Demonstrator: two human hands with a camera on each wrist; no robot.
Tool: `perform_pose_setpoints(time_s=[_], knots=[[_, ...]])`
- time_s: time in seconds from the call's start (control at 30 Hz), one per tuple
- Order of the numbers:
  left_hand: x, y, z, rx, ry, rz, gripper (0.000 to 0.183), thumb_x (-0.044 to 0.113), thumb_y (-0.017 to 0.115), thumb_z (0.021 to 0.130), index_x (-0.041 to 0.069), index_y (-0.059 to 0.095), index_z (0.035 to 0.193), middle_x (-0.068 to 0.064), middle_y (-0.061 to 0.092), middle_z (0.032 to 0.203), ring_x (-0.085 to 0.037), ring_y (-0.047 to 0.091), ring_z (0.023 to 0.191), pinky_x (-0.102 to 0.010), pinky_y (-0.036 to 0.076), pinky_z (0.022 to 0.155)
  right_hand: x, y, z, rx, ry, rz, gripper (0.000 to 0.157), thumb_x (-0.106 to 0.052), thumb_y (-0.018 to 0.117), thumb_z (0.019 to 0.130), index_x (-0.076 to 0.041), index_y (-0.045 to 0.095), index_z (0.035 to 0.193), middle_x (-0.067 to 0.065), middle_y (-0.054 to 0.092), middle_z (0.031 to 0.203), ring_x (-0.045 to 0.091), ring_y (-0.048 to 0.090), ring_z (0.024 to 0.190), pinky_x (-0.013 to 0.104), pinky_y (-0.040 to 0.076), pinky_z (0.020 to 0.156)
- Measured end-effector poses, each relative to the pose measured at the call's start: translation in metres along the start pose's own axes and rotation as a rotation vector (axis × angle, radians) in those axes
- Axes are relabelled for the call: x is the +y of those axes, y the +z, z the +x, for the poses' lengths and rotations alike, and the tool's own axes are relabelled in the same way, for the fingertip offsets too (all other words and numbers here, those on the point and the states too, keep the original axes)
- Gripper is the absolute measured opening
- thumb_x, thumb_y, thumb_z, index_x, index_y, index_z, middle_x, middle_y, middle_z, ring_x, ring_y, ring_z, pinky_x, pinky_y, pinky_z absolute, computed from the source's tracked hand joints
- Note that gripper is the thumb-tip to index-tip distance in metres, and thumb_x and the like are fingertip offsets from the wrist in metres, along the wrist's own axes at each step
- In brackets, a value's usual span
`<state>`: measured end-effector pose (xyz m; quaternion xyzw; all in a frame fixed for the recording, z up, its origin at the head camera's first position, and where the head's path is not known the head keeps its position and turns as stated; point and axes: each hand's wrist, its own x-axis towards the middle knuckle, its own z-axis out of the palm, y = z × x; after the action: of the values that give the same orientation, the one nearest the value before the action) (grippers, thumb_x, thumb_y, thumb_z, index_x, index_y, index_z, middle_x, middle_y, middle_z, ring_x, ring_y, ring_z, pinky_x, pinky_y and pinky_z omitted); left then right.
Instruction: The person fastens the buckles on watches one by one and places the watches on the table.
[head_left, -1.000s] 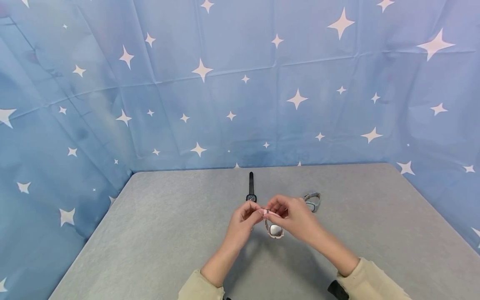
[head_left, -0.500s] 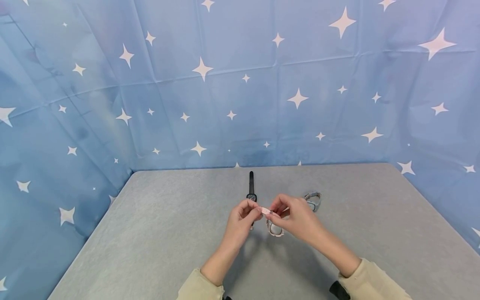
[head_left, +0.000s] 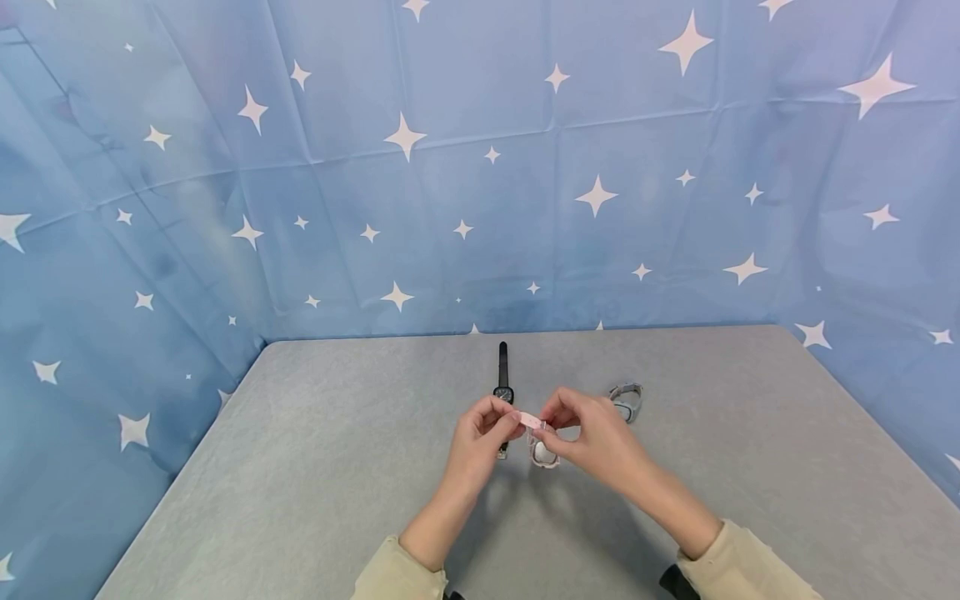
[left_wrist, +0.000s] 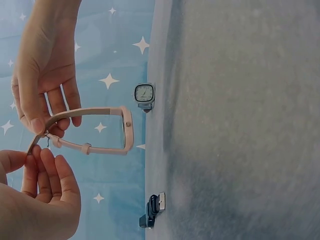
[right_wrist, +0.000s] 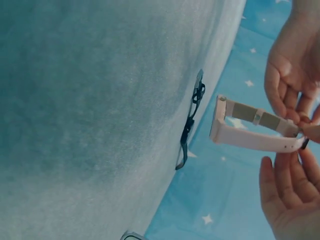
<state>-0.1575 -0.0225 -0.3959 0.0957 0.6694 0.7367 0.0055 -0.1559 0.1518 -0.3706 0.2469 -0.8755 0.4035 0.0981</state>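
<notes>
Pinching the pink wristwatch (left_wrist: 128, 132) by its strap (head_left: 531, 420), left hand (head_left: 477, 433) and right hand (head_left: 592, 427) could slip, dropping it toward the black wristwatch (head_left: 503, 392) at eleven o'clock.

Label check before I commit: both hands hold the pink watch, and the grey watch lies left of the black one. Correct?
Not quite: the grey watch lies right of the black watch, as the head view shows. Left hand and right hand do hold the pink watch.
</notes>
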Motion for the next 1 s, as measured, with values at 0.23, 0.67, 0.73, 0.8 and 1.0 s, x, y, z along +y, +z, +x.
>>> perform_pose_setpoints(time_s=[0.23,0.67,0.73,0.8,1.0], knots=[[0.0003,-0.0018,0.0011,0.013,-0.001,-0.004,0.018,0.009,0.058,0.092,-0.009,0.056,0.092,-0.004,0.061,0.084,-0.009,0.062,0.080,-0.024,0.054,0.079,0.0018,0.0000,-0.0012,0.009,0.001,-0.016,0.019,-0.008,0.075,0.079,-0.017,0.059,0.084,-0.013,0.065,0.077,-0.001,0.064,0.073,0.025,0.055,0.070],[0.0030,-0.0027,0.0020,0.037,0.019,-0.016,0.017,0.006,0.058,0.091,-0.011,0.056,0.091,-0.005,0.061,0.083,-0.008,0.062,0.077,-0.023,0.054,0.077,0.0068,0.0004,-0.0037,0.016,0.013,-0.022,0.020,-0.009,0.076,0.078,-0.018,0.060,0.085,-0.012,0.065,0.079,0.002,0.065,0.075,0.026,0.055,0.072],[0.0034,-0.0029,0.0024,0.039,0.031,-0.018,0.017,0.005,0.058,0.090,-0.012,0.056,0.091,-0.005,0.061,0.083,-0.007,0.062,0.077,-0.023,0.054,0.077,0.0077,0.0004,-0.0046,0.025,0.020,-0.029,0.021,-0.009,0.077,0.077,-0.018,0.060,0.085,-0.012,0.065,0.079,0.003,0.066,0.077,0.028,0.056,0.074],[0.0041,-0.0032,0.0026,0.040,0.041,-0.016,0.017,0.005,0.058,0.090,-0.012,0.056,0.091,-0.005,0.061,0.083,-0.007,0.062,0.077,-0.022,0.054,0.076,0.0083,0.0003,-0.0053,0.029,0.027,-0.031,0.021,-0.009,0.077,0.077,-0.018,0.060,0.085,-0.012,0.065,0.080,0.005,0.067,0.079,0.029,0.056,0.076],[0.0065,-0.0036,0.0024,0.041,0.026,-0.016,0.017,0.006,0.058,0.091,-0.011,0.056,0.092,-0.003,0.061,0.084,-0.007,0.062,0.078,-0.023,0.054,0.077,0.0087,0.0009,-0.0057,0.015,0.050,-0.027,0.020,-0.009,0.076,0.078,-0.018,0.061,0.086,-0.011,0.066,0.081,0.007,0.067,0.081,0.031,0.056,0.077]])
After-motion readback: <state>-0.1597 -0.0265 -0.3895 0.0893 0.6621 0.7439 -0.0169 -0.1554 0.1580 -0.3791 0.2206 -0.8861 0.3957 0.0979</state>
